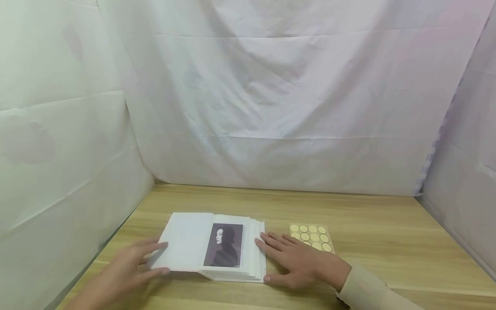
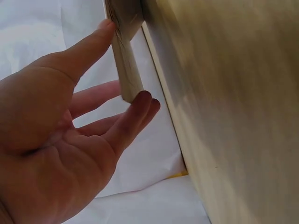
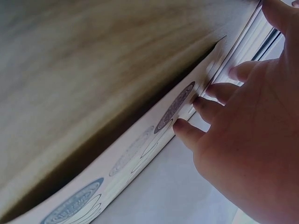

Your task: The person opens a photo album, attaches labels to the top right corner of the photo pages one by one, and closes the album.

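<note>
The head view is bright and soft, its light spread evenly, with a greenish cast at left and a pinkish one on the cloth [image 1: 445, 26] at upper right. The left hand [image 1: 129, 267], lower left, looks slightly blurred. Both wrist views are dimmer; the table [image 2: 243, 116] is blurred in each, and in the right one a dark diagonal shadow rises from lower left.

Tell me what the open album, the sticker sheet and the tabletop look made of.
Album: likely stiff card covers, plain white and fairly matt inside; the raised cover looks flat and straight-edged.
Sticker sheet: thin, probably paper; its edge looks slightly bowed in the right wrist view.
Tabletop: wood or wood-look laminate, softly satin; streaky grain shows, but which is unclear.
</note>
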`<action>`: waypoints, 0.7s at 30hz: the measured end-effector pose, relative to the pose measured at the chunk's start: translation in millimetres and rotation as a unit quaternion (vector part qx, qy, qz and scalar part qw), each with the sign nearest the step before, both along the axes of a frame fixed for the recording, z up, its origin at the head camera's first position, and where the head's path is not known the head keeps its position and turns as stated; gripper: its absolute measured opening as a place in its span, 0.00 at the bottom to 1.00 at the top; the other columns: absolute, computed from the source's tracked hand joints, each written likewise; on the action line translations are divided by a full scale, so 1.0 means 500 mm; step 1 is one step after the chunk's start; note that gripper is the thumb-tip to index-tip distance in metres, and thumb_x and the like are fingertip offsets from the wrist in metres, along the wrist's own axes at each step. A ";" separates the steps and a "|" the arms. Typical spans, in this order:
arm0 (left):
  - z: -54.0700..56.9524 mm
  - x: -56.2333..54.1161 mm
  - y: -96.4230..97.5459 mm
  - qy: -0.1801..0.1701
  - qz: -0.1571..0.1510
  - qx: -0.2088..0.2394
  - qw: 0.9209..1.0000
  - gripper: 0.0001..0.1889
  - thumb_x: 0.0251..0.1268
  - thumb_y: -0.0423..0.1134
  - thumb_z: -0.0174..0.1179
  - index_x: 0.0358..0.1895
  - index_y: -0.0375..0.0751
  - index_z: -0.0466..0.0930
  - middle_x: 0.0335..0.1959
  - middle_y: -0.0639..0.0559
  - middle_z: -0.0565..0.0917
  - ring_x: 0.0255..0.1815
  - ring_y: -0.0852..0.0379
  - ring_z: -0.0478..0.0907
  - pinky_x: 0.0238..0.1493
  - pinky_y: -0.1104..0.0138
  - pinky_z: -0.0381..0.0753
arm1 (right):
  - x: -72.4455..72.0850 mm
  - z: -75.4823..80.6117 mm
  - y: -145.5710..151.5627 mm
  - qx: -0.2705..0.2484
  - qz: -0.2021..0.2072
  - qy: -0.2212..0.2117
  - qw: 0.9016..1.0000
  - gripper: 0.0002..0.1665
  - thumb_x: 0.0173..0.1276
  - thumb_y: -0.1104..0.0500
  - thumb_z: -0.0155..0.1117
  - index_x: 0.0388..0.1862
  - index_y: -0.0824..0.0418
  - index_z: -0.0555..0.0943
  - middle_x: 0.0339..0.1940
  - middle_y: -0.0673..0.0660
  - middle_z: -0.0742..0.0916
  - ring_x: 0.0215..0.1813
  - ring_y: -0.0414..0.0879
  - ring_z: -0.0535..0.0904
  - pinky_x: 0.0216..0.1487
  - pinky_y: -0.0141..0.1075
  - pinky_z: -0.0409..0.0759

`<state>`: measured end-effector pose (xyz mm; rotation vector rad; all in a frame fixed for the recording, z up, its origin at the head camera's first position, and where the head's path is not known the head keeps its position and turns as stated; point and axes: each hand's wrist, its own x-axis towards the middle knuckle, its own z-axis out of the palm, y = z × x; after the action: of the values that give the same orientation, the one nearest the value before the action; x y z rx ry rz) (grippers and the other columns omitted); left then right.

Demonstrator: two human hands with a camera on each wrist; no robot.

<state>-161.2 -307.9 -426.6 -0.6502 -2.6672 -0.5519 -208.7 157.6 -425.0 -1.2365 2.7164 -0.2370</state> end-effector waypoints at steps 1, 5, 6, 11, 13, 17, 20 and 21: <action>-0.005 -0.002 -0.001 -0.004 -0.005 -0.005 1.000 0.32 0.49 0.49 0.86 0.58 0.38 0.90 0.55 0.38 0.91 0.51 0.44 0.90 0.40 0.64 0.94 | 0.000 0.001 0.000 0.000 0.000 0.000 1.000 0.53 0.80 0.22 0.44 0.92 0.47 0.50 0.92 0.55 0.58 0.92 0.56 0.54 0.89 0.63 0.57; -0.022 -0.008 -0.006 0.005 -0.035 -0.027 0.999 0.31 0.53 0.49 0.84 0.58 0.37 0.89 0.51 0.44 0.93 0.49 0.57 0.90 0.43 0.64 0.93 | 0.001 0.003 0.000 0.002 -0.001 -0.002 1.000 0.53 0.80 0.22 0.44 0.92 0.47 0.50 0.93 0.54 0.58 0.92 0.55 0.54 0.89 0.63 0.57; -0.025 -0.009 -0.007 0.007 -0.041 -0.026 0.999 0.30 0.54 0.49 0.83 0.59 0.37 0.89 0.51 0.45 0.93 0.49 0.59 0.90 0.44 0.65 0.93 | 0.002 0.004 0.000 0.002 -0.002 -0.003 1.000 0.53 0.80 0.22 0.44 0.92 0.46 0.50 0.93 0.54 0.58 0.92 0.55 0.54 0.89 0.63 0.57; -0.031 -0.008 -0.006 0.006 -0.050 -0.026 0.998 0.29 0.56 0.49 0.82 0.59 0.39 0.89 0.51 0.45 0.94 0.51 0.60 0.90 0.47 0.64 0.93 | 0.002 0.004 0.000 0.001 -0.002 -0.002 1.000 0.54 0.80 0.21 0.44 0.92 0.47 0.50 0.92 0.54 0.58 0.92 0.55 0.54 0.89 0.63 0.57; -0.030 -0.007 -0.004 0.002 -0.051 -0.035 0.998 0.28 0.57 0.49 0.82 0.58 0.39 0.89 0.50 0.45 0.94 0.50 0.59 0.91 0.47 0.63 0.93 | 0.003 0.004 -0.001 0.001 -0.002 -0.002 1.000 0.54 0.80 0.21 0.43 0.92 0.47 0.50 0.92 0.54 0.59 0.92 0.55 0.54 0.89 0.63 0.57; -0.023 -0.005 -0.001 -0.024 -0.046 -0.053 0.997 0.28 0.60 0.50 0.80 0.58 0.38 0.89 0.51 0.45 0.94 0.50 0.55 0.92 0.49 0.60 0.93 | 0.004 0.005 -0.001 0.002 -0.002 -0.004 1.000 0.54 0.80 0.22 0.44 0.92 0.47 0.50 0.92 0.55 0.58 0.92 0.55 0.54 0.89 0.63 0.56; -0.017 -0.004 0.002 -0.046 -0.038 -0.055 0.997 0.28 0.62 0.52 0.79 0.60 0.37 0.88 0.52 0.45 0.94 0.51 0.54 0.91 0.50 0.59 0.93 | 0.004 0.006 -0.001 0.001 -0.003 -0.004 1.000 0.53 0.80 0.22 0.44 0.92 0.47 0.50 0.92 0.55 0.58 0.92 0.55 0.54 0.89 0.63 0.56; -0.014 -0.004 0.003 -0.051 -0.035 -0.055 0.997 0.28 0.63 0.52 0.79 0.60 0.38 0.88 0.53 0.46 0.93 0.51 0.53 0.91 0.51 0.59 0.93 | 0.005 0.006 -0.001 0.000 -0.003 -0.004 1.000 0.53 0.80 0.22 0.44 0.92 0.48 0.50 0.92 0.55 0.59 0.92 0.56 0.54 0.89 0.63 0.57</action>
<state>-163.0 -306.6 -433.7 -0.7698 -2.7942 -0.4714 -206.4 156.9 -422.0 -1.2256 2.7133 -0.2435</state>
